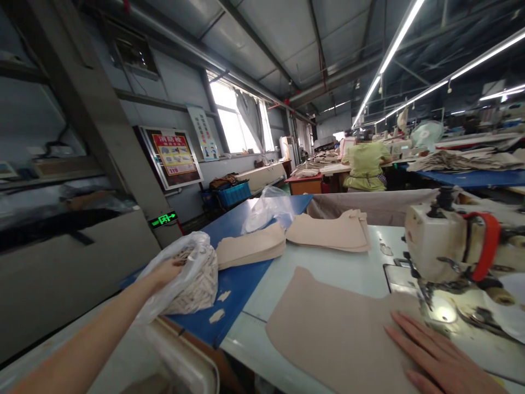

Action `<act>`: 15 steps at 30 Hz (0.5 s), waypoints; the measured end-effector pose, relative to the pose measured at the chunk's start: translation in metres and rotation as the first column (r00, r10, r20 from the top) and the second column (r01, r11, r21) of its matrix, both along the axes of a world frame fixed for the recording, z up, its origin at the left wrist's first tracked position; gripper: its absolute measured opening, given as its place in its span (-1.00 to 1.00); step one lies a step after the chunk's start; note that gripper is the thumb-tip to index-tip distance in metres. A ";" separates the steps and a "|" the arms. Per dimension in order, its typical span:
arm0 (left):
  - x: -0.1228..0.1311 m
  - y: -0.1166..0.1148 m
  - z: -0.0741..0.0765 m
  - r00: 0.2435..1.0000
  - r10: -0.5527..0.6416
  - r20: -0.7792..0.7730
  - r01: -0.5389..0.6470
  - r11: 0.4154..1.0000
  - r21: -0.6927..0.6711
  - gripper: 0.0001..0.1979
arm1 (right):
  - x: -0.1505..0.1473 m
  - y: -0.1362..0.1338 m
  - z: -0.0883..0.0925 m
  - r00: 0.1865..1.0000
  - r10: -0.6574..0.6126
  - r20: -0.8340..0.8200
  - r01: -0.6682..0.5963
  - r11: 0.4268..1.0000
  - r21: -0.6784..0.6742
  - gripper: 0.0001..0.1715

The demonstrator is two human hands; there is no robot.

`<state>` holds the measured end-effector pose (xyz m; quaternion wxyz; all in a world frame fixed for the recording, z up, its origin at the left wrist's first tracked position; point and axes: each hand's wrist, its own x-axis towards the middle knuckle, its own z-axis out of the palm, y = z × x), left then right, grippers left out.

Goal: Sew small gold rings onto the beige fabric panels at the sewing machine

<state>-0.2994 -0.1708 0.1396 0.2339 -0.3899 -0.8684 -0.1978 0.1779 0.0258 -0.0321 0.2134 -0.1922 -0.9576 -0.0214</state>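
Note:
My left hand (166, 272) reaches into a clear plastic bag (199, 241) full of small pale strips (200, 287). Its fingers are mostly hidden by the bag and the strips. Flat on a beige fabric panel (328, 323) lies my right hand (437, 350), fingers stretched out and a little apart, close to the sewing machine (437, 243). The panel rests on the pale sewing table. Behind it are two stacks of similar cut panels, a left stack (252, 246) and a right stack (328, 232).
A blue tabletop (241, 279) adjoins the sewing table on the left, with a second plastic bag (268, 208) farther back. Below the full bag is a pale bin (192, 350). A person in a yellow-green top (365, 164) sits farther off among fabric piles.

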 end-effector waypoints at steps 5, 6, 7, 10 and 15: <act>-0.022 -0.013 -0.016 0.985 0.029 0.168 -0.017 0.997 -0.072 -0.63 | -0.001 -0.002 0.003 1.000 0.006 -0.012 -0.005 0.998 0.055 -0.45; -0.027 -0.012 -0.012 0.982 0.036 0.184 -0.022 0.997 -0.079 -0.64 | -0.001 -0.002 0.003 1.000 0.003 -0.017 -0.002 0.998 0.057 -0.45; -0.033 -0.011 -0.006 0.978 0.044 0.202 -0.027 0.996 -0.085 -0.66 | 0.000 -0.003 0.003 1.000 0.000 -0.019 0.001 0.999 0.050 -0.45; -0.046 -0.009 0.014 0.960 0.064 0.271 -0.037 0.994 -0.104 -0.67 | 0.001 -0.003 0.002 1.000 0.000 -0.020 0.000 1.000 0.003 -0.47; -0.043 -0.019 0.035 0.956 0.087 0.279 -0.061 0.993 -0.099 -0.68 | -0.001 -0.003 0.003 1.000 -0.012 -0.008 0.012 0.999 -0.039 -0.47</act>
